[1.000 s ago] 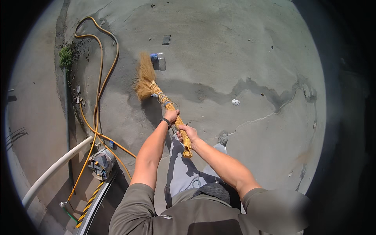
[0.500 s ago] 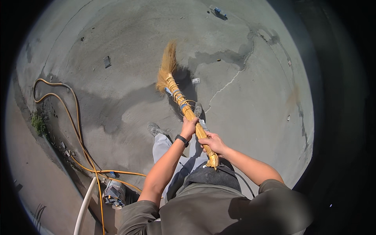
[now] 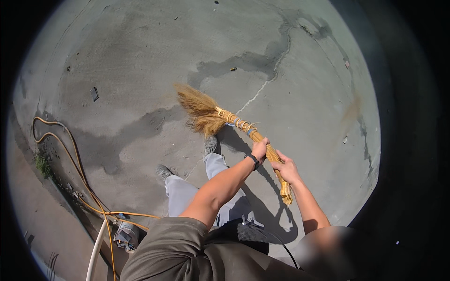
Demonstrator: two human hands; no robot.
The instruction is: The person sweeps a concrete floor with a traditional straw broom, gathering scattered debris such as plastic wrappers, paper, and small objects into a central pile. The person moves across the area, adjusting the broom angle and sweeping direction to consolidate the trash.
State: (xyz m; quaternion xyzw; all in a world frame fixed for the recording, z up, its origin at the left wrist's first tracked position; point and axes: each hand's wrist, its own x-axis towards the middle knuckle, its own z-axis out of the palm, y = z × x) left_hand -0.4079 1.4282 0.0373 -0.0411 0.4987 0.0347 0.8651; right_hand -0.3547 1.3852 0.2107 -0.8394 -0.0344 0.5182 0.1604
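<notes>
Out on the concrete floor (image 3: 140,56) we stand holding a straw broom (image 3: 220,117) with both hands wrapped tight around its bound handle. Our left hand (image 3: 259,151) grips higher toward the brush, a dark band at its wrist, and our right hand (image 3: 286,169) closes on the handle just behind it, nearer the butt end, which pokes out below that fist. The broom's long axis runs from our hands up and to the left, so the fan of bristles lies ahead and leftward of us, its tips down on the concrete beside a dark damp streak, just beyond our grey shoe (image 3: 210,145). Our left hand is the nearer one to the bristles. A pale crack (image 3: 262,86) runs away from the brush toward the far side of the floor. Along the left edge, an orange hose (image 3: 70,140) loops beside a white pipe (image 3: 96,248); a small dark scrap (image 3: 94,93) lies well apart. No containers show.
</notes>
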